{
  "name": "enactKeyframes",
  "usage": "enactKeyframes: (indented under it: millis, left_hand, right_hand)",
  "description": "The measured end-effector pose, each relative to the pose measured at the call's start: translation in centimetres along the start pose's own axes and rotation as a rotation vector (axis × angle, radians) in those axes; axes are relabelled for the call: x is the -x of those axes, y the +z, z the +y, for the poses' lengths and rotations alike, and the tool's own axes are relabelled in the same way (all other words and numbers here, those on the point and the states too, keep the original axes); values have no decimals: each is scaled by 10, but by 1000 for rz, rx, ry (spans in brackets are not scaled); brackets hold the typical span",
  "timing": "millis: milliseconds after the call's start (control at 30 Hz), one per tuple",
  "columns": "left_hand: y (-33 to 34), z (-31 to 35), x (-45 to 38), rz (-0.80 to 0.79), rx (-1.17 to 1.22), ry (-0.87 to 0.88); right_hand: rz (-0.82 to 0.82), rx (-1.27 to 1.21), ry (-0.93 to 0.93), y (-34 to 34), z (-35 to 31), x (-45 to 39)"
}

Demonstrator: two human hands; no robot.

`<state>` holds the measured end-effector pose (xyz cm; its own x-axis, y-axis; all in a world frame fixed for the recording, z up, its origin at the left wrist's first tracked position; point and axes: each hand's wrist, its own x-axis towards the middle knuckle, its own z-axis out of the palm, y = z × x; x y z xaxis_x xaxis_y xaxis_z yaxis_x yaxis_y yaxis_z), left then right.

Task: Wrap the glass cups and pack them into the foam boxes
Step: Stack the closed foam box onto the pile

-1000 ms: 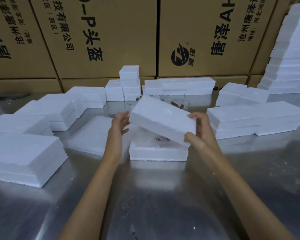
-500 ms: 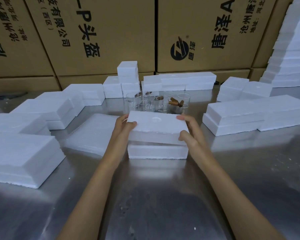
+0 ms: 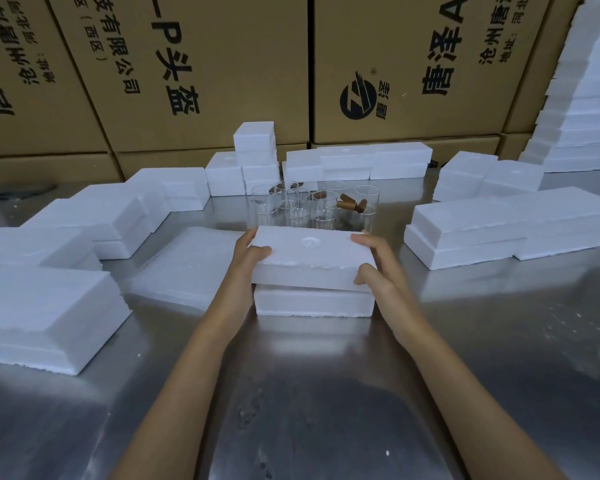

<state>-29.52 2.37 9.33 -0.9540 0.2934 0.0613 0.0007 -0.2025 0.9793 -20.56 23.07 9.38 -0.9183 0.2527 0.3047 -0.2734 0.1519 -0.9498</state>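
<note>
Head view: at frame centre, our left hand and right hand grip the foam lid's short ends, its long axis left-right, directly above the foam box.

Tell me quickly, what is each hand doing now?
Left hand: grips the foam lid at its left end.
Right hand: grips its right end.

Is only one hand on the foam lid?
No, the left hand and right hand both grip the foam lid at its ends.
</note>
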Motion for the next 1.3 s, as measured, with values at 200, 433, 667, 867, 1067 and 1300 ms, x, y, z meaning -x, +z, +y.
enactKeyframes:
  millis: [200, 433, 667, 867, 1067, 1300]
  left_hand:
    - [-2, -2, -3, 10, 117, -26]
    - [0, -6, 0, -28, 23, -50]
    - [1, -4, 4, -18, -56, -58]
    - [1, -4, 4, 12, -46, -72]
    - [2, -6, 3, 11, -65, -69]
    - [3, -4, 7, 3, -82, -71]
  right_hand:
    - [-10, -20, 4, -2, -1, 1]
    - [11, -24, 61, -3, -1, 2]
    - [-30, 61, 135, -6, -1, 4]
    - [-54, 105, 118, -4, -2, 6]
    - [23, 91, 104, 2, 2, 6]
    - [107, 126, 78, 7, 3, 4]
